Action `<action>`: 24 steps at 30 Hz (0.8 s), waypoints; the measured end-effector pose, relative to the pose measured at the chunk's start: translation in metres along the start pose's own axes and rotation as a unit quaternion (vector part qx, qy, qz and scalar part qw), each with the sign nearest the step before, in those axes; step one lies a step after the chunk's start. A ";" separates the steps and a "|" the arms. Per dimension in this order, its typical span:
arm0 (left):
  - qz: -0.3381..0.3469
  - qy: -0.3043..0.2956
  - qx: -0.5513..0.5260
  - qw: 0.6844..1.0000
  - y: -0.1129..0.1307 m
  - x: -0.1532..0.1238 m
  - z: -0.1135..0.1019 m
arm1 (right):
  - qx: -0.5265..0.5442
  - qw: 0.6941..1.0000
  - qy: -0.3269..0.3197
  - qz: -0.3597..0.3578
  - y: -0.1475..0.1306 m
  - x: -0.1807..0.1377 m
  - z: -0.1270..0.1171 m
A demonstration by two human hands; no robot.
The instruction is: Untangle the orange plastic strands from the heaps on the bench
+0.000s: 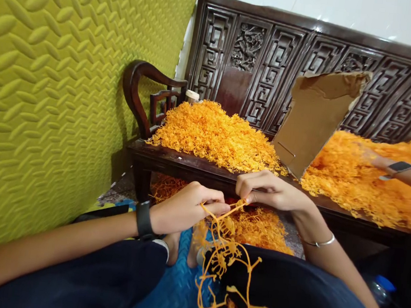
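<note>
An orange branching strand (249, 276), which looks like a moulded plastic runner with small spidery pieces on it, hangs over my lap. My left hand (185, 208), with a black band at the wrist, pinches its upper part between thumb and fingers. Close by on the right, my right hand (273, 190) is closed on the strand's top end, where a small orange piece shows at the fingertips. Beyond my hands, a heap of small orange pieces (215, 135) lies on the dark wooden bench (189, 164).
A cardboard sheet (316, 112) stands between that heap and a second orange heap (352, 184), which another person's hand (377, 160) reaches into. More orange strands (263, 228) lie below the bench. A yellow padded wall (48, 108) rises at left; a blue-capped bottle (382, 288) is at right.
</note>
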State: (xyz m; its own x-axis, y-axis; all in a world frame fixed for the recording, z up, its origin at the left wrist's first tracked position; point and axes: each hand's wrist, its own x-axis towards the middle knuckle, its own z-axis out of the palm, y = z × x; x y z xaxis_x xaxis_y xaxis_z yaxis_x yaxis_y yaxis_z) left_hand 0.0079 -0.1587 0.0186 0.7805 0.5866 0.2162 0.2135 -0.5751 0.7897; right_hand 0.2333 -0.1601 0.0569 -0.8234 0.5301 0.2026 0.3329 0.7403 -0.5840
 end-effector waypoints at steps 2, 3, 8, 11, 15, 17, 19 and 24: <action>-0.004 -0.003 -0.004 1.000 0.000 0.001 0.002 | 0.003 1.000 0.002 0.002 0.000 0.001 0.000; -0.006 -0.001 -0.006 1.000 0.000 0.001 0.003 | 0.004 1.000 0.002 0.004 -0.001 0.002 0.001; -0.005 0.009 -0.025 1.000 -0.001 -0.004 0.001 | 0.014 0.999 0.010 0.029 -0.003 -0.002 -0.003; -0.027 0.039 -0.048 0.998 -0.013 -0.008 -0.008 | 0.006 0.982 0.184 0.043 0.007 -0.031 -0.018; -0.066 0.103 -0.117 0.986 -0.028 -0.007 -0.017 | -0.032 0.856 0.505 0.107 0.043 -0.072 -0.045; -0.091 0.088 -0.173 0.977 -0.028 -0.004 -0.016 | -0.060 0.823 0.526 0.206 0.069 -0.079 -0.055; -0.113 0.066 -0.242 0.961 -0.026 -0.002 -0.012 | -0.063 0.781 0.539 0.309 0.096 -0.078 -0.062; -0.105 0.056 -0.388 0.914 -0.030 0.000 -0.009 | -0.016 0.716 0.568 0.405 0.152 -0.075 -0.080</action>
State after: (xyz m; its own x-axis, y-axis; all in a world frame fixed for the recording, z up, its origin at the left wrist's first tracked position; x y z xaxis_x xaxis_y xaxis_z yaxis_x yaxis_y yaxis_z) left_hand -0.0037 -0.1358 0.0004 0.6960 0.7172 0.0358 -0.1626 0.1088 0.9807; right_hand 0.3823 -0.0539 0.0162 0.5460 0.7716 0.3264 0.5150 -0.0018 -0.8572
